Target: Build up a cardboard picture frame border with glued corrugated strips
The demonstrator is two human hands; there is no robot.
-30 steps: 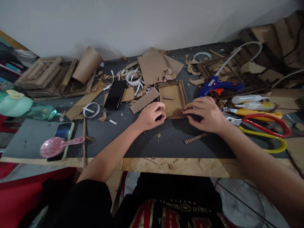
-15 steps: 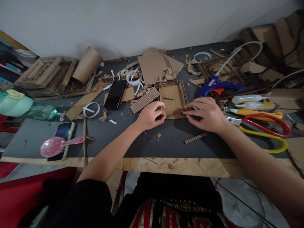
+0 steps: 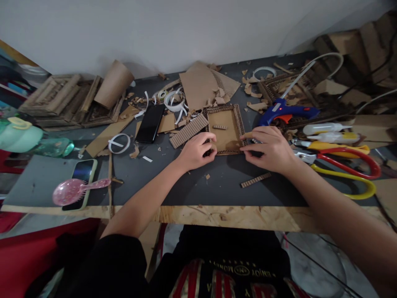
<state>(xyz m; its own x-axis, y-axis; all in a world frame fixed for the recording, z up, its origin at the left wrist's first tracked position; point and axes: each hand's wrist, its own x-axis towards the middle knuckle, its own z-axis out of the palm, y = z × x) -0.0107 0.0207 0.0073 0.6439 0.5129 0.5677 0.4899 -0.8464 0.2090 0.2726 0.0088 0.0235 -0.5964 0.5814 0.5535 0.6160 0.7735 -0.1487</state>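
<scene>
Right now, I have the cardboard tray [image 3: 240,122] flat on the table [image 3: 180,186] near my twelve o'clock. The left hand [image 3: 197,151] sits at the tray's eight o'clock, the right hand [image 3: 268,150] at its four, fingers curled to narrow gaps at the near corners; whether either pinches the near wall [image 3: 228,152], I can't tell from here. I'd judge the step in hand as setting that wall along the tray's edge. The next move calls for light, even pressure at both ends; the glue gun [image 3: 293,112] lies at three o'clock.
</scene>
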